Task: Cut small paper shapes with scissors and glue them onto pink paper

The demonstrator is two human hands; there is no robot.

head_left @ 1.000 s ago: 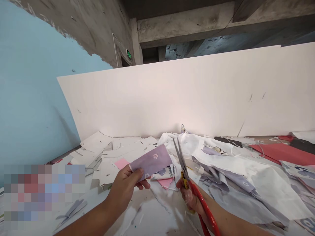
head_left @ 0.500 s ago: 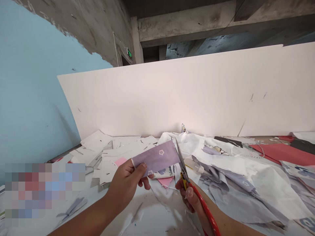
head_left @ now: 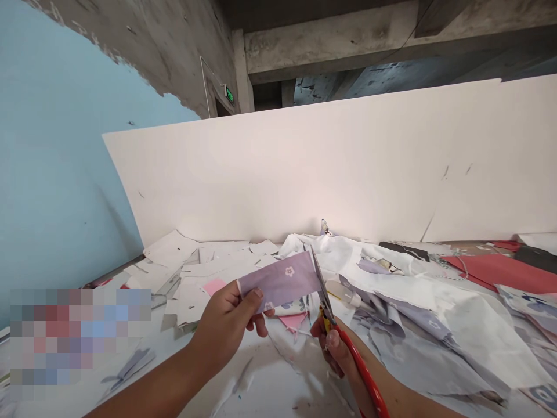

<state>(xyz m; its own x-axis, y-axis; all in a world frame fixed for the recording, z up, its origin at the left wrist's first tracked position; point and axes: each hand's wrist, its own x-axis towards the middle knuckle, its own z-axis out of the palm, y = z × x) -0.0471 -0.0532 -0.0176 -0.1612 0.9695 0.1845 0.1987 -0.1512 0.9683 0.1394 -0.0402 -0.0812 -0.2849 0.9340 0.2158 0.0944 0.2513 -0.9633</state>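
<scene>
In my left hand (head_left: 232,316) is a rectangular piece of purple fabric (head_left: 282,283) with small white flowers, pinched at its left end between thumb and fingers. My right hand (head_left: 337,348) grips red-handled scissors (head_left: 363,368) with a yellow part near the pivot. The scissors' blades point up and lie against the fabric's right edge, looking closed or nearly so. Below the purple piece, a pink scrap (head_left: 292,321) and a blue-patterned scrap lie on the white table (head_left: 256,383).
White card pieces (head_left: 191,296) lie behind on the left. White and purple cloth (head_left: 470,313) heaps up on the right, with red fabric (head_left: 505,273) farther over. A clear bottle (head_left: 346,293) lies behind the scissors. A white panel (head_left: 326,174) stands along the back.
The purple fabric and my left hand have shifted slightly to the right, toward the scissors. The scissors' blades look closer together. My right hand stays nearly in place.
</scene>
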